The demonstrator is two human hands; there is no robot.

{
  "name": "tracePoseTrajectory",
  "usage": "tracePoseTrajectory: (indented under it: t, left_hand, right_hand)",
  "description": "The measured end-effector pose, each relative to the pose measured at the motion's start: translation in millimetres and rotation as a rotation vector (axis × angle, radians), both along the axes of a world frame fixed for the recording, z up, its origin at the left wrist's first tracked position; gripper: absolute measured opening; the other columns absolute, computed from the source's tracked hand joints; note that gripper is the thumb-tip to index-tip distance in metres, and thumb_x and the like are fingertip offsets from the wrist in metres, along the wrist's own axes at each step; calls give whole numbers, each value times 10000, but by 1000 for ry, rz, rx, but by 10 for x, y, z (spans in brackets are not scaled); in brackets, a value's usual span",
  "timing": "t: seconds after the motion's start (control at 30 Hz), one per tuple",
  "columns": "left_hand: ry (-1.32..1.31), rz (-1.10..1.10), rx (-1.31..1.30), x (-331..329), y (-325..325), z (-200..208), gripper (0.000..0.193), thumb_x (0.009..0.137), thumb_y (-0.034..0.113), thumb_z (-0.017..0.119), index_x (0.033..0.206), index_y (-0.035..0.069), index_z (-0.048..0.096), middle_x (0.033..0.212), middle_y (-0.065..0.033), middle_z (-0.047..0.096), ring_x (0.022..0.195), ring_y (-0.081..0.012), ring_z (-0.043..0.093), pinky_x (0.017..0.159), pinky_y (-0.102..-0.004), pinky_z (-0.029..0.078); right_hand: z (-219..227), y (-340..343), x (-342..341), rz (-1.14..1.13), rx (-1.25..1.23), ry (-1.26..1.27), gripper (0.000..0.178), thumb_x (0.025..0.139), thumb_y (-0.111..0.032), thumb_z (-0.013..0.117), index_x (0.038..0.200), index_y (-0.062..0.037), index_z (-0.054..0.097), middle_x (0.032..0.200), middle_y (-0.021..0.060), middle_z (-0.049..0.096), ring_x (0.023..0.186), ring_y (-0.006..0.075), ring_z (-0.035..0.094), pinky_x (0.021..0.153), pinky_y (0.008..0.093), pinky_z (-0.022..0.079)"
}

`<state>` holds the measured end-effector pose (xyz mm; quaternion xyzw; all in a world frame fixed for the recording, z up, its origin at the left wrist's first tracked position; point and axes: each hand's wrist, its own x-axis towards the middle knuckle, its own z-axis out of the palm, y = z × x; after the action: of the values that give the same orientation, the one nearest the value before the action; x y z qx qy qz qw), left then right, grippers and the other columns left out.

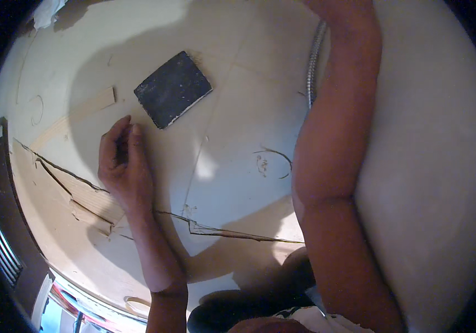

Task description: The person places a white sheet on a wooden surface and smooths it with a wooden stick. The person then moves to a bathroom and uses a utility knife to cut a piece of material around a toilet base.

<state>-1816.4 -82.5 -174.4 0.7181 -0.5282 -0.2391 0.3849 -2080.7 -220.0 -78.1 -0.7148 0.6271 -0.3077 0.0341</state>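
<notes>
My left hand (124, 164) is at left of centre, loosely curled, with a shadowed hollow between thumb and fingers. Nothing shows in it, and the fingertips are a little apart. Just beyond and to the right of it lies a dark, roughly rectangular slab (174, 90) with a pale lower edge, which the hand does not touch. My right arm (332, 150) stretches up the right side of the view. The right hand is cut off by the top edge, so its fingers and anything in them are hidden.
Both arms are over a pale, worn panel (238, 127) with a cracked, splintered seam (232, 233). Beside my right forearm runs a braided metal hose (316, 61). A brown slatted fitting (5, 222) stands at far left, and a bare wood strip (105, 98) shows beyond my left hand.
</notes>
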Motion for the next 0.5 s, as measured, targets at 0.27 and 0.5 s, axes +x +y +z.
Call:
tracePoseTrajectory:
  t: [0.27, 0.5]
  left_hand:
    - [62, -2, -27, 51, -9, -102, 186, 907, 111, 647, 1069, 23, 674, 966, -38, 661, 863, -108, 586, 783, -249, 475]
    - [26, -1, -25, 15, -13, -52, 172, 908, 103, 643, 1055, 19, 672, 943, -34, 651, 828, -102, 582, 753, -239, 470]
  right_hand:
    - [-122, -127, -37, 2, -60, -24, 297, 729, -9, 708, 1025, -6, 718, 995, 207, 688, 856, 297, 667, 830, 377, 507]
    - [-98, -178, 32, 16, 0, -116, 278, 737, -25, 728, 1013, 2, 718, 975, 195, 693, 874, 283, 672, 823, 357, 515]
